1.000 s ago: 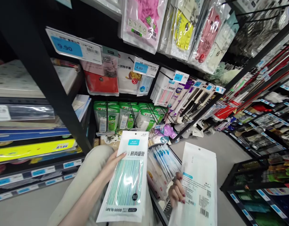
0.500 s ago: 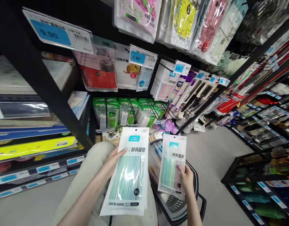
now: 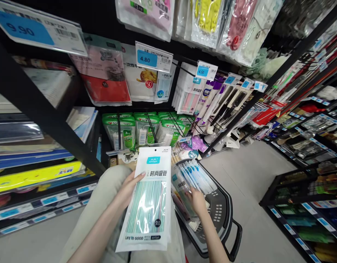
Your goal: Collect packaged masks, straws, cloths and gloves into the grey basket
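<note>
My left hand (image 3: 129, 190) is closed on the left edge of a white-and-clear pack of drinking straws (image 3: 149, 204), its thumb across the front. The pack stands tilted over my lap, its printed face towards me, with at least one more pack edge showing behind it. Down in a dark shopping basket (image 3: 229, 204), my right hand (image 3: 198, 202) grips a similar pack of straws (image 3: 180, 182) by its right side. That pack leans against the basket's left part; its lower portion is partly hidden by the hand. Several light-blue packets (image 3: 197, 177) lie beside it.
Ahead, a hanging rack carries more straw packs (image 3: 188, 91), green-topped packs (image 3: 119, 133) and disposable-glove packs (image 3: 141, 78). A black shelf post (image 3: 48, 106) slants down at left beside stacked boards. The basket's handle (image 3: 235, 241) sticks out at right over the grey floor (image 3: 242, 175).
My right hand has carried its straw pack down and left into the basket. The left hand's pack stays nearly in place. The view has shifted slightly, so the shelves appear further left.
</note>
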The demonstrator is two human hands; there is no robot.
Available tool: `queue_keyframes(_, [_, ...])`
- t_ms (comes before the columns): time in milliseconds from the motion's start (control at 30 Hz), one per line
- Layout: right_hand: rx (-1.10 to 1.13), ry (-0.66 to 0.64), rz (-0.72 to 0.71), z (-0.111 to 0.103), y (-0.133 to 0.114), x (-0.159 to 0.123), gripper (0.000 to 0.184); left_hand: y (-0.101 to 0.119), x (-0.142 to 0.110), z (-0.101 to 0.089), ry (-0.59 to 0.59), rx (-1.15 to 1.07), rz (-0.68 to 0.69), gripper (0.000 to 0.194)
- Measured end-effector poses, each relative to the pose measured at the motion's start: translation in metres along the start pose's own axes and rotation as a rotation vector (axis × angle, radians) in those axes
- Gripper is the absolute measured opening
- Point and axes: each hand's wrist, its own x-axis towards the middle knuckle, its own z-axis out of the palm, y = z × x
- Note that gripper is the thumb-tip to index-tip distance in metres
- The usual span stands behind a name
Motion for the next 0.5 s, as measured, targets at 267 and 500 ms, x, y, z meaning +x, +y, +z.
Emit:
queue_keyframes(267, [-0.016, -0.136, -0.012, 0.019, 0.007, -0.001, 0.017, -0.002, 0.001, 0.0, 0.014, -0.009, 0.0, 0.045])
queue_keyframes(500, [-0.056, -0.207, -0.039, 0.01, 0.022, -0.013, 0.018, 0.002, -0.001, 0.002, 0.022, 0.01, -0.014, 0.049])
